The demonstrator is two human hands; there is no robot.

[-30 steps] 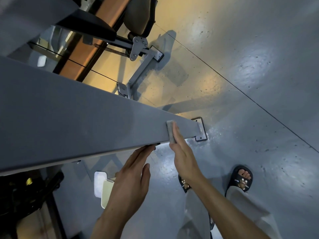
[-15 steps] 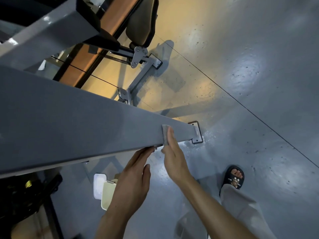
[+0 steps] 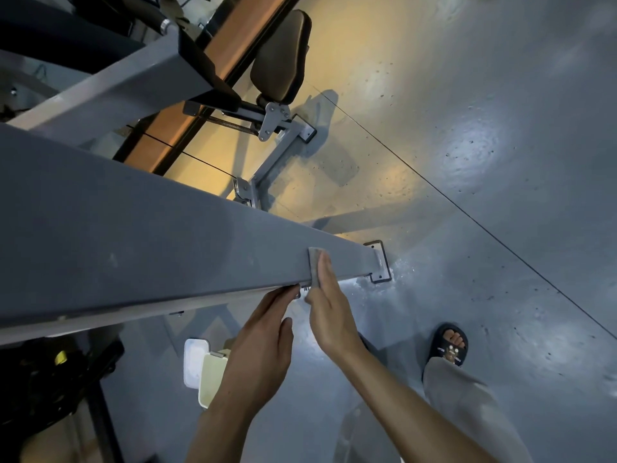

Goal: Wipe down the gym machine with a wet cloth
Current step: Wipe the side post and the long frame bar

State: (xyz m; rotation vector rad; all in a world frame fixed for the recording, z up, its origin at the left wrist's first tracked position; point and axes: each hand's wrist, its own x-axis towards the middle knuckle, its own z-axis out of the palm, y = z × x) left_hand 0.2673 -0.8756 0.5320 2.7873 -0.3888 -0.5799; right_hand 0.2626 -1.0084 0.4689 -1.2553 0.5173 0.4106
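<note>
From the head camera, looking steeply down, a long grey painted steel beam of the gym machine (image 3: 140, 235) runs from the left edge toward a bolted grey foot plate (image 3: 379, 262) on the glossy grey floor (image 3: 484, 202). The right hand (image 3: 329, 309) presses a small folded grey wet cloth (image 3: 314, 265) flat against the beam's face just short of that lower end; its fingers lie straight over the cloth, pressing rather than curling round it. The left hand (image 3: 263, 342) rests its straight, relaxed fingertips on the beam's lower edge, just beside the cloth, and holds nothing.

Over the last second the cloth and right hand have slid a little up the beam, away from the foot plate, while the left hand has stayed braced in the same place. That suggests the lowest stretch is done and the stroke is working back up; most of the beam's length looks left to cover.

A black sandal (image 3: 449, 344) shows below.
</note>
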